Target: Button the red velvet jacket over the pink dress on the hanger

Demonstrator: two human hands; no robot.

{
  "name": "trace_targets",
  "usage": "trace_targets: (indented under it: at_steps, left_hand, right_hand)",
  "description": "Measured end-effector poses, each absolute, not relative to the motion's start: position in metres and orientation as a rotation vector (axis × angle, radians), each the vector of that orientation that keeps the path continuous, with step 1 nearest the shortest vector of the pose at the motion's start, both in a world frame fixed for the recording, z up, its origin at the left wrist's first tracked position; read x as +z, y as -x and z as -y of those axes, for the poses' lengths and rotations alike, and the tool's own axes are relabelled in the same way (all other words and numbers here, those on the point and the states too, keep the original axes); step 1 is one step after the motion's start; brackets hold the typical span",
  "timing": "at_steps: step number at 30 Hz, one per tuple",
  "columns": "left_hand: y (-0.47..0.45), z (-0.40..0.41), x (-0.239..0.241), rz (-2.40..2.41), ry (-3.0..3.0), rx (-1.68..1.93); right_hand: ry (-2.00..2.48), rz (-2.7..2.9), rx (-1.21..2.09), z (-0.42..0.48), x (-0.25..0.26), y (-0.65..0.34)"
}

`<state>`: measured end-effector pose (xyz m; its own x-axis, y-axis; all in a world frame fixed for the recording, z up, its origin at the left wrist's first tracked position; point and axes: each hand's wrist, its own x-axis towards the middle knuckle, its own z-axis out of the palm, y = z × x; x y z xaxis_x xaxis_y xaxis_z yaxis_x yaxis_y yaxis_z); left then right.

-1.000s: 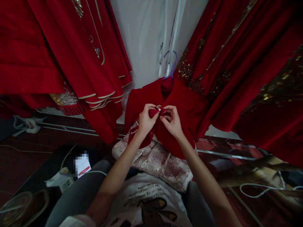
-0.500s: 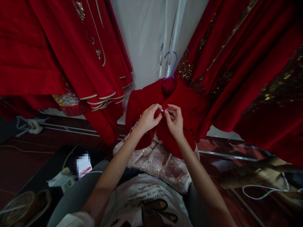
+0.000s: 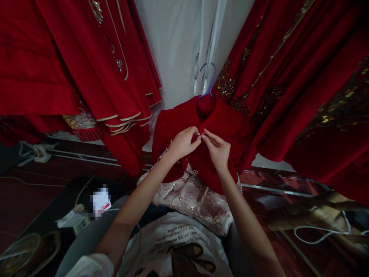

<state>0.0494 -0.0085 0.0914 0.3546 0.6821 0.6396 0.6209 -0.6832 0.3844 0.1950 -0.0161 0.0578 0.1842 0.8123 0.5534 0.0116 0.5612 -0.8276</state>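
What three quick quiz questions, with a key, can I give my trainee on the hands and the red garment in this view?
1. Where are the fingertips of the left hand and the right hand?
A) On the printed shirt
B) Close together at the front of the red garment
C) Down on the floor

2. What colour is the hanger at the red garment's neck?

3. Fill in the blank: in the picture, the pale patterned fabric shows ____ the red garment's lower edge.

Key: 1. B; 2. bluish purple; 3. below
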Motion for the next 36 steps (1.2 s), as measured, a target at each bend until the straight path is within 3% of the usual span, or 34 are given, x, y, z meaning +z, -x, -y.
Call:
trace_targets:
  at_steps: [11, 17, 36]
  left_hand:
    - [-0.058, 0.01, 0.091, -1.314, -2.568, 1.186]
    - [-0.056, 0.009, 0.102, -1.34, -2.863, 0.965]
    - [-0.047, -0.022, 0.103, -0.928, -2.702, 1.094]
  right_hand:
    - [0.81, 1.295, 0.788, 0.01, 0.057, -0.21]
    - [0.815, 1.333, 0.782, 0.008, 0.058, -0.213]
    - [0.785, 1.395, 0.693, -0.007, 0.057, -0.215]
